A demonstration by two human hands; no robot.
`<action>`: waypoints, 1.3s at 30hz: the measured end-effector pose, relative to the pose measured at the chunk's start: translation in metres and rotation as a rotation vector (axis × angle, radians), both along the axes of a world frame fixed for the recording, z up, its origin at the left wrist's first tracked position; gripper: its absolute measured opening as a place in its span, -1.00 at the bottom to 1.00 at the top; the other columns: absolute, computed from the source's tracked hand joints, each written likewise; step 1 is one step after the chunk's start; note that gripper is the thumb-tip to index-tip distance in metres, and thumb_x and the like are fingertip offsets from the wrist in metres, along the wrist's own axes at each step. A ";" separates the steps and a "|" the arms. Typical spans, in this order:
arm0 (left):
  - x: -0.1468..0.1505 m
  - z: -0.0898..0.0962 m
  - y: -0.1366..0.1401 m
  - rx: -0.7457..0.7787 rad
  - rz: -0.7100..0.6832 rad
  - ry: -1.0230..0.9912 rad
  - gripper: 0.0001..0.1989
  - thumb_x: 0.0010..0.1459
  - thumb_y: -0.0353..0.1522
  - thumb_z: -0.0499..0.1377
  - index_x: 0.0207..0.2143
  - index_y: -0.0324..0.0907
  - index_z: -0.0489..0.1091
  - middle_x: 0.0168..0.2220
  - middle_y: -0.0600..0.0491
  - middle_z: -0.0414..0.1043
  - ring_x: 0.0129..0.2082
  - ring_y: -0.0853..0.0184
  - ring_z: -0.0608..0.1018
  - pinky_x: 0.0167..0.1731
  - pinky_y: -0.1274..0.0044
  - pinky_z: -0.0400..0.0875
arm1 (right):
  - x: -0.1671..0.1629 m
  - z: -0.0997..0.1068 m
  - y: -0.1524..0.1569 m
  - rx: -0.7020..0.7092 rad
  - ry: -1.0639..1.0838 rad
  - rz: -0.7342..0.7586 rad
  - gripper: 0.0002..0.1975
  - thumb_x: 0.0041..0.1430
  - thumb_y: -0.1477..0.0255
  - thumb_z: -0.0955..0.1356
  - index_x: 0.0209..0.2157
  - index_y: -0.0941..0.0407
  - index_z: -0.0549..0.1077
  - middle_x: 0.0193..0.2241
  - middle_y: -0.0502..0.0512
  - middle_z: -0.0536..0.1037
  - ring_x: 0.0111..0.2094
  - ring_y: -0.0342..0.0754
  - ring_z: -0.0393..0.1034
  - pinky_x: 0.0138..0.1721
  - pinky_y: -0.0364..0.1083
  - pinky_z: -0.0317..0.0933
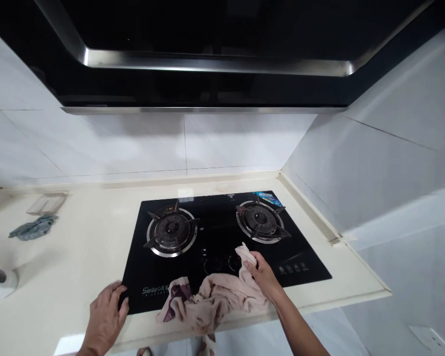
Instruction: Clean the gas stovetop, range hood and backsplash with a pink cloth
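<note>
My right hand (261, 274) pinches one bunched end of a pale pink cloth (222, 291) above the front of the black glass gas hob (215, 222). The rest of the cloth lies crumpled along the hob's front edge, and part of it hangs over the counter edge. It has a dark purple patch at its left end and brownish stains. By the hob's front left corner rests my left hand (107, 314), holding nothing, its fingers apart and the tips at the glass edge. Two dark control knobs (222, 264) sit just behind the cloth.
Left burner (171, 227) and right burner (260, 220) carry metal pan supports. A black range hood (207, 89) hangs low overhead. On the cream counter (85, 232) at left are a grey-green rag (35, 228), a clear tray (48, 202) and a white object (2, 284). Tiled wall stands at right.
</note>
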State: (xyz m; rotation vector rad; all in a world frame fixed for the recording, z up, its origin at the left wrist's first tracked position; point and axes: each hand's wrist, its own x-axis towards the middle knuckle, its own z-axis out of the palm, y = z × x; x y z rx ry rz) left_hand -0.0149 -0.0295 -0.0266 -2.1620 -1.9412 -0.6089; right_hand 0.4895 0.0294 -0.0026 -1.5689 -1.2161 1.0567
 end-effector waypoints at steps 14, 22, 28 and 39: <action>0.000 -0.002 0.001 -0.018 0.015 0.006 -0.68 0.30 -0.21 -0.07 -0.06 -0.13 0.36 0.03 -0.13 0.42 0.00 0.11 0.47 -0.08 0.27 0.33 | 0.000 0.006 0.013 -0.064 0.005 -0.004 -0.58 -0.06 0.08 0.41 -0.25 0.07 0.40 -0.45 -0.04 0.49 -0.38 -0.04 0.39 -0.32 -0.09 0.27; 0.000 0.000 0.001 -0.023 0.016 -0.021 -0.70 0.28 -0.22 -0.03 -0.08 -0.13 0.38 0.01 -0.12 0.44 0.00 0.11 0.47 -0.08 0.27 0.34 | 0.000 0.003 0.028 -0.098 -0.029 -0.051 -0.58 -0.13 0.11 0.45 -0.30 0.08 0.38 -0.46 -0.04 0.49 -0.38 -0.05 0.38 -0.32 -0.08 0.27; 0.001 0.000 0.000 -0.014 0.018 -0.006 -0.70 0.27 -0.22 -0.04 -0.08 -0.13 0.37 0.01 -0.12 0.44 0.00 0.09 0.47 -0.09 0.27 0.34 | 0.003 -0.001 0.024 -0.091 -0.024 -0.043 -0.56 -0.11 0.11 0.45 -0.26 0.06 0.37 -0.44 -0.05 0.49 -0.38 -0.06 0.37 -0.32 -0.09 0.26; 0.000 -0.001 0.001 -0.013 0.015 0.009 -0.68 0.29 -0.21 -0.05 -0.08 -0.14 0.37 0.01 -0.13 0.42 -0.02 0.08 0.48 -0.09 0.26 0.34 | 0.006 0.003 0.030 -0.088 -0.077 -0.044 -0.56 -0.16 0.11 0.47 -0.30 0.07 0.37 -0.47 -0.07 0.48 -0.40 -0.07 0.36 -0.32 -0.10 0.23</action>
